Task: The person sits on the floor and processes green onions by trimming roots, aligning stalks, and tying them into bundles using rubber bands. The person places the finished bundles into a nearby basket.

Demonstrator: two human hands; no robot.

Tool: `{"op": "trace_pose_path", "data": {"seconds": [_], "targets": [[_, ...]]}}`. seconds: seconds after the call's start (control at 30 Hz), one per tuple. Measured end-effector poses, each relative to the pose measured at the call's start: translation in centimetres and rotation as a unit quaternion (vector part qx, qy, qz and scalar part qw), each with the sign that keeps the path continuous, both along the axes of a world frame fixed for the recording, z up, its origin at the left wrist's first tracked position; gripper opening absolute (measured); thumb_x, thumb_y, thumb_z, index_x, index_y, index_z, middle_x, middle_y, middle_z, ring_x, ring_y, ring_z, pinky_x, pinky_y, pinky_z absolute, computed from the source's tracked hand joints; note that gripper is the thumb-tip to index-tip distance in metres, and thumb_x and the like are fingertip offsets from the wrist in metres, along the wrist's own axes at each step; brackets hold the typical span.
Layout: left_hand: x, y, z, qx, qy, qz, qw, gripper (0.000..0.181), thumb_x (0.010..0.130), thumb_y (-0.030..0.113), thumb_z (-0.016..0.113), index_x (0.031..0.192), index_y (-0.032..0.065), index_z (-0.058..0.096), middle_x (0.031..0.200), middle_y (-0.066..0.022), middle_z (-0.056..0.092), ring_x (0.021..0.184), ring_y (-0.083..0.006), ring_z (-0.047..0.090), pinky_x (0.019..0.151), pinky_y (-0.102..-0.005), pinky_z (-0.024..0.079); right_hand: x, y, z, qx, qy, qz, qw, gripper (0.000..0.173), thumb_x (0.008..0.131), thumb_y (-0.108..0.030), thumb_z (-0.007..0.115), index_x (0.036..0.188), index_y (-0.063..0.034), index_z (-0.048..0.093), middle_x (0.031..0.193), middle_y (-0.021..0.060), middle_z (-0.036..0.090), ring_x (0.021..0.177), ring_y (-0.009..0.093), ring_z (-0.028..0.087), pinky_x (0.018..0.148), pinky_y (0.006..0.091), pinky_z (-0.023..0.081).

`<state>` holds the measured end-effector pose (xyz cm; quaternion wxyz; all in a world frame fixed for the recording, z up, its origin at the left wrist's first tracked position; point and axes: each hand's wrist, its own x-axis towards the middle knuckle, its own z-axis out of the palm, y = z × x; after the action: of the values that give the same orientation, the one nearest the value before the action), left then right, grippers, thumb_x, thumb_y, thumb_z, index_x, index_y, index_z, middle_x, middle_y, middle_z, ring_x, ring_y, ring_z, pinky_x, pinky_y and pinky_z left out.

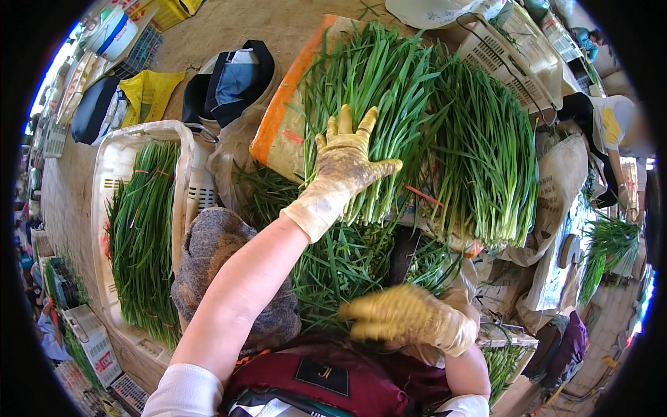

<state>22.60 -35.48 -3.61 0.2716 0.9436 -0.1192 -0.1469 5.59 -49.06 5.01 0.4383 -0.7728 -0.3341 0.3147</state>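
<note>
My left hand (346, 151), in a stained yellow rubber glove, lies palm down with spread fingers on a heap of garlic chives (375, 78). Its pale cut ends point toward me. A second heap of garlic chives (484, 151) lies just to the right. Between the heaps' lower ends runs a thin red tie (424, 195). My right hand (411, 318), gloved alike, is motion-blurred over my lap; whether it holds anything is unclear. Loose chive leaves (338, 266) spread beneath both hands, beside a dark flat strip (404, 253) that I cannot identify.
At left, a white plastic crate (187, 172) contains chive bundles (146, 245) bound with red ties. Grey cloth (208, 250) covers my knee. An orange-edged sack (281, 120) lies under the heaps. A bucket with a dark strap (239, 78) stands beyond. Another person (609, 125) bends at right.
</note>
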Motion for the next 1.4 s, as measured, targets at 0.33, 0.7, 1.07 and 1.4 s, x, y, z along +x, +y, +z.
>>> {"op": "trace_pose_path", "data": {"seconds": [0.33,0.7,1.07,1.4], "targets": [[0.6,0.6,-0.4,-0.051,0.028,0.007,0.998,0.113,0.066,0.066,0.078,0.157,0.0268,0.022,0.161,-0.0236,0.014,0.149,-0.0385,0.016,0.12,-0.0468,0.018,6.8,-0.9,-8.1,-0.038,0.226,-0.539,0.811,0.049,0.096,-0.035,0.062,0.126,0.002,0.053,0.083,0.0093,0.068,0.061,0.016,0.064,0.056,0.0302,0.051],[0.3,0.5,-0.1,-0.049,0.012,0.007,0.999,0.114,0.064,0.064,0.081,0.156,0.0266,0.025,0.16,-0.024,0.016,0.148,-0.0388,0.017,0.12,-0.0476,0.019,4.7,2.1,-10.1,-0.007,0.285,-0.568,0.772,0.031,0.099,-0.029,0.057,0.11,0.0002,0.055,0.066,0.0068,0.066,0.045,0.013,0.057,0.042,0.0274,0.043],[-0.2,0.0,0.0,-0.021,-0.008,0.002,1.0,0.115,0.063,0.068,0.079,0.156,0.0262,0.025,0.16,-0.0248,0.015,0.149,-0.0405,0.013,0.119,-0.0529,0.015,4.5,0.9,-6.1,-0.254,-0.191,-0.481,0.817,0.043,0.093,-0.05,0.061,0.088,-0.0077,0.061,0.07,0.0129,0.067,0.061,0.032,0.066,0.056,0.0412,0.05],[-0.2,-0.1,-0.1,-0.019,-0.004,0.008,1.0,0.117,0.062,0.071,0.077,0.156,0.0259,0.024,0.161,-0.0238,0.014,0.149,-0.0393,0.012,0.12,-0.0529,0.013,3.9,2.8,-6.8,-0.214,-0.185,-0.454,0.845,0.027,0.093,-0.034,0.061,0.082,-0.0097,0.06,0.068,0.0153,0.066,0.062,0.035,0.065,0.058,0.0454,0.05]]}}
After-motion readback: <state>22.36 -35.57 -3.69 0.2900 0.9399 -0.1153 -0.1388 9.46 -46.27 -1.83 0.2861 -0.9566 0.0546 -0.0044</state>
